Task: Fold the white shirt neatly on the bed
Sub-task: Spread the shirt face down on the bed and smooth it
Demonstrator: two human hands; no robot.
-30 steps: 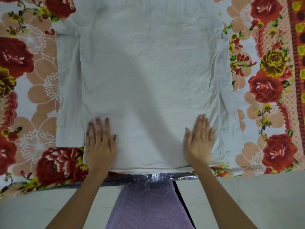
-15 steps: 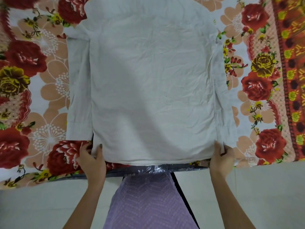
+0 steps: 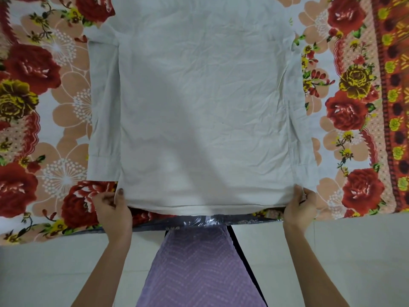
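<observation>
The white shirt (image 3: pixel 203 103) lies flat and back-up on the bed, hem toward me, with both sleeves folded straight down along its sides. My left hand (image 3: pixel 112 207) pinches the hem's left corner, thumb on top of the cloth. At the hem's right corner my right hand (image 3: pixel 299 206) grips the fabric the same way. The hem between the two hands is lifted slightly off the sheet and sags a little in the middle. The collar end runs out of the top of the view.
A floral bedsheet (image 3: pixel 44 111) with red roses covers the bed around the shirt. The mattress edge (image 3: pixel 208 219), wrapped in shiny plastic, runs just below the hem. My purple garment (image 3: pixel 199 269) and a pale tiled floor (image 3: pixel 354 251) lie below it.
A second ago both palms lay flat on the lower shirt. They slid down and outward to the hem corners and closed on the fabric, and the hem now lifts slightly.
</observation>
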